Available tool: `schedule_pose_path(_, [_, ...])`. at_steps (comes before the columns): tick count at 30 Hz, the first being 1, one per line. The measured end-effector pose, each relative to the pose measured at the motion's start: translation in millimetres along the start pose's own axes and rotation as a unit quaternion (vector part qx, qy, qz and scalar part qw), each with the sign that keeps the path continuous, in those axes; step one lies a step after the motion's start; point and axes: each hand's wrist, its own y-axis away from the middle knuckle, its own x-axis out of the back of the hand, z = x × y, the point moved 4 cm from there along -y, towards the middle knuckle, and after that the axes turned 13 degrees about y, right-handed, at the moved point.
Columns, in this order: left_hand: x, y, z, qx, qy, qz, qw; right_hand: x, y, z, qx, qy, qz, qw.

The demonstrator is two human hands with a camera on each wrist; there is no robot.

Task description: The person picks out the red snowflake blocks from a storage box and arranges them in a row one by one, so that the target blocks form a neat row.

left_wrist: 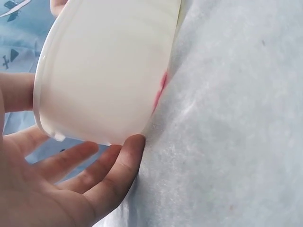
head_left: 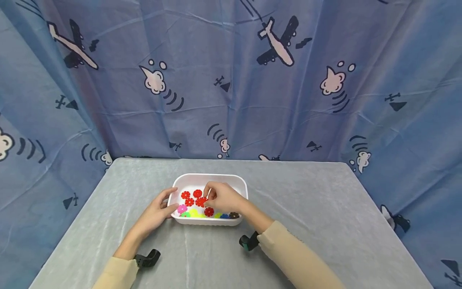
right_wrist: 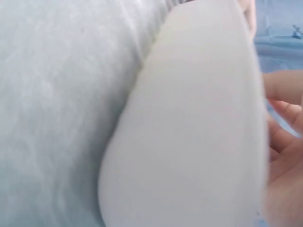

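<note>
A white tray (head_left: 207, 221) holds small flower-shaped pieces; several red ones (head_left: 189, 202) lie towards its left and middle. My left hand (head_left: 153, 214) grips the tray's left end, with the thumb near the front corner and the fingers along the side. The left wrist view shows this hand (left_wrist: 66, 189) against the tray's outer wall (left_wrist: 104, 71). Inside the tray, my right hand (head_left: 225, 198) pinches a red piece between thumb and index finger, partly hidden by the fingertips. In the right wrist view, the tray wall (right_wrist: 189, 118) hides the fingertips of this hand (right_wrist: 289, 161).
Along the tray's front inner side lie a pink piece (head_left: 182, 208), a green one (head_left: 185, 214), yellow ones (head_left: 195, 213), a blue one (head_left: 224, 216) and a dark brown one (head_left: 234, 215). A grey cloth (head_left: 306, 200) covers the table; a blue patterned curtain (head_left: 195, 80) hangs behind.
</note>
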Motion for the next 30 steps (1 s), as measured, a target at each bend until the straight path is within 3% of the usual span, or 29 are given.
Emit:
schedule_pose_path(8, [2.7,5.0,5.6,0.001,-0.005,0.005,1.0000,34.5,19.1,2.8,0.020,-0.013,0.042,0.9988])
schedule_pose_path(22, [5.1,6.1,6.2,0.023,-0.023,-0.002,0.9995,87.2,53.3,54.6,-0.045,-0.039,0.122,0.9908])
schedule_pose_path(30, [4.9,4.4,4.9,0.023,-0.014,-0.008,0.9996,99.2,64.0,88.3,-0.078,-0.094,0.144,0.9820])
